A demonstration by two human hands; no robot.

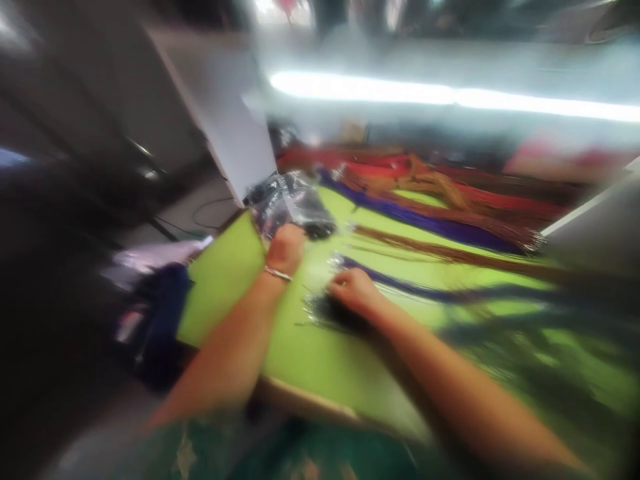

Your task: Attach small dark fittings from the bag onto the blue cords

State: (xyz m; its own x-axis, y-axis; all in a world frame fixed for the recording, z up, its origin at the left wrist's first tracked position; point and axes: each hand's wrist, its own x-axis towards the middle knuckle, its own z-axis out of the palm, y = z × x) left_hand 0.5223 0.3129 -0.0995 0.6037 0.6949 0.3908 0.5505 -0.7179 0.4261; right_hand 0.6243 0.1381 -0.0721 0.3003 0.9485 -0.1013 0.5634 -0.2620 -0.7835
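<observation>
The picture is badly smeared by motion. My left hand (pixel 285 248), with a thin bracelet at the wrist, reaches to a clear plastic bag (pixel 293 200) of dark items at the far left of the green table (pixel 225 280); its fingers are hidden. My right hand (pixel 353 290) rests curled over a small dark bundle of thin cords (pixel 327 313) on the green surface. A dark blue cord bundle (pixel 425 288) runs rightward from that hand.
Long bundles of red, orange, brown and purple cords (pixel 450 200) lie across the back of the table. A white panel (pixel 225 113) stands at the table's far left corner. Dark blue and pale cloth (pixel 155 293) lies left of the table.
</observation>
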